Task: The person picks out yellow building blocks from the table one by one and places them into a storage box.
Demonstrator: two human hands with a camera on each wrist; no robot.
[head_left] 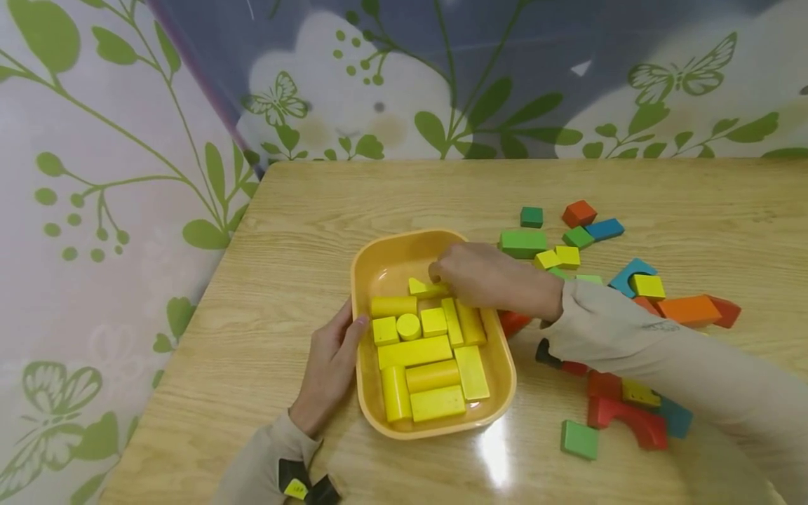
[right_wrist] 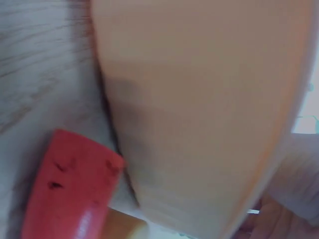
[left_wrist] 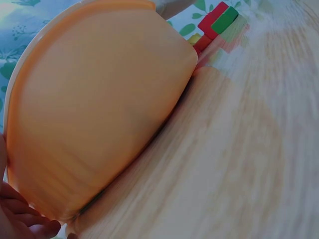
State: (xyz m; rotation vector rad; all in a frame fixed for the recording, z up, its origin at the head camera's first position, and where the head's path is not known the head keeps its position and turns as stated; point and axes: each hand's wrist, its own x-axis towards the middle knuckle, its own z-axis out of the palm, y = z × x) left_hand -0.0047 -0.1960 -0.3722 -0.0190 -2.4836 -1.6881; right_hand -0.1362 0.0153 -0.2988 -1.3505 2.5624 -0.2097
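Note:
A yellow-orange plastic tray (head_left: 362, 379) stands on the table, holding several yellow wooden blocks: bars, cylinders, cubes and flat pieces. My left hand (head_left: 330, 365) grips its left side, the thumb at the rim. In the left wrist view, fingers (left_wrist: 22, 214) curl against the tray's outer wall (left_wrist: 99, 99). Over the tray's far right rim reaches my right hand (head_left: 476, 277), its fingers bent down and pinching a yellow triangular block (head_left: 421, 287) behind the other blocks. Its fingertips are partly hidden. The right wrist view mostly shows the tray's outer wall (right_wrist: 199, 99).
Right of the tray, loose blocks lie scattered, among them a green bar (head_left: 522, 243), an orange block (head_left: 688, 310), a blue arch (head_left: 631, 275) and a red arch (head_left: 625, 419). A red block (right_wrist: 75, 189) lies close by the tray. A patterned wall (head_left: 391, 105) borders the table.

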